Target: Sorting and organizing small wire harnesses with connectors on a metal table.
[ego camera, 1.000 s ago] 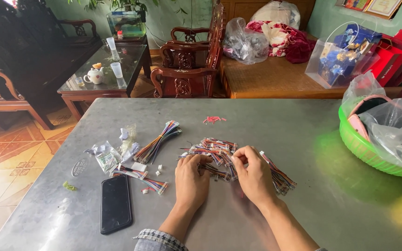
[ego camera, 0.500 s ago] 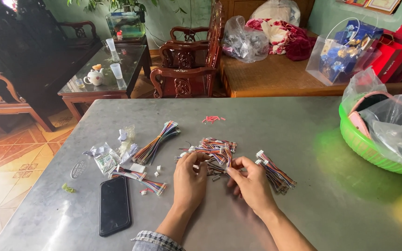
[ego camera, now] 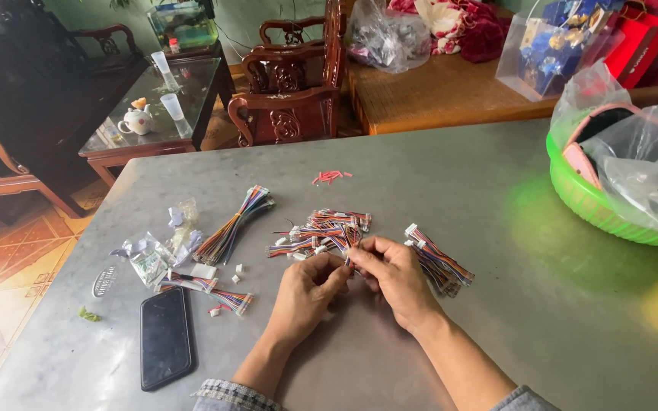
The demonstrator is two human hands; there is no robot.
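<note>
My left hand (ego camera: 308,289) and my right hand (ego camera: 390,274) meet over the grey metal table (ego camera: 436,198), fingertips pinched together on one short multicoloured wire lead (ego camera: 346,253). Just beyond the fingers lies a loose pile of the same coloured wire leads (ego camera: 321,228) with white plug ends. A second small bunch (ego camera: 439,259) rests right of my right hand. A longer bundle of coloured wires (ego camera: 234,224) lies to the left, and another short lead (ego camera: 207,288) sits near my left wrist.
A black phone (ego camera: 165,335) lies face up at the near left, beside torn clear plastic bags (ego camera: 158,247) and small white connectors. A green basket (ego camera: 595,202) with plastic bags stands at the right. Small red bits (ego camera: 330,176) lie farther back. Wooden chairs and a glass-topped table stand beyond.
Both hands drew back toward me from the pile, holding one lead between them. The bunch to the right is now uncovered by my right hand.
</note>
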